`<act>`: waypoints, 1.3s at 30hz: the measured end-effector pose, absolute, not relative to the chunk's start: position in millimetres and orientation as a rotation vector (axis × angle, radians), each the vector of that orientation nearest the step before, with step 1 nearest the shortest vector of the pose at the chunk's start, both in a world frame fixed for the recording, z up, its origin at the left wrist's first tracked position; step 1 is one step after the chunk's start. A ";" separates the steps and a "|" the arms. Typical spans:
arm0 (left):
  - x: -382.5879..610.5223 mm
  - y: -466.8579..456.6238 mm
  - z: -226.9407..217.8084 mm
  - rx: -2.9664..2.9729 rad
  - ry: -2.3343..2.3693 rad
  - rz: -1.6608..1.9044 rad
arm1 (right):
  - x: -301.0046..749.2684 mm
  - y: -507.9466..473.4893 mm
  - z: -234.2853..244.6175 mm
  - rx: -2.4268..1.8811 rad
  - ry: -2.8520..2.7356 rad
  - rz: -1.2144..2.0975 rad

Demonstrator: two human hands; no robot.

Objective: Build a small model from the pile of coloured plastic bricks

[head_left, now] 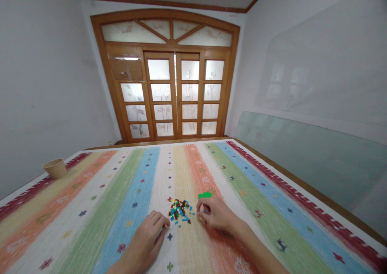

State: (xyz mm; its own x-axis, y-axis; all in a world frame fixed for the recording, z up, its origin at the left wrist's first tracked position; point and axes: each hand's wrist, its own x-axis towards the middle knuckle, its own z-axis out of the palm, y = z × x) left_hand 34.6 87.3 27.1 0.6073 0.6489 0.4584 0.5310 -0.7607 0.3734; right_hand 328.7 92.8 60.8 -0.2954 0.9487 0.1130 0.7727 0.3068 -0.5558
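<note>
A loose pile of tiny toy building bricks (180,211) in blue, brown, green, red and yellow lies on the striped cloth between my hands. My left hand (147,235) rests at the near left of the pile, fingers loosely bent and thumb apart, with nothing visible in it. To the right of the pile, my right hand (214,212) is closed in a pinch. A speck of blue shows between its thumb and forefinger, apparently a small blue brick (204,210). Just beyond the right knuckles sits a bright green toy-brick piece (204,195), its near side partly hidden by the hand.
A tan cup (55,168) stands at the table's far left. The striped tablecloth (121,209) covers the tabletop under both hands. A pale green glass panel (302,145) leans along the right wall, and wooden doors (175,96) stand past the table's far edge.
</note>
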 end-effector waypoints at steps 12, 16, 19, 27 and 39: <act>33.7 89.5 24.3 2.635 0.992 0.831 | 303.8 80.6 54.8 -1.564 -2.256 0.424; 33.3 89.4 23.4 2.634 0.998 0.813 | 302.2 80.4 50.4 -1.611 -2.272 0.403; 33.4 88.4 24.2 2.633 1.002 0.800 | 301.1 79.9 49.9 -1.661 -2.277 0.403; 33.7 89.3 23.7 2.621 0.994 0.850 | 298.1 77.7 53.2 -1.690 -2.299 0.413; 32.7 88.7 23.6 2.622 0.992 0.826 | 300.9 79.1 47.9 -1.661 -2.300 0.454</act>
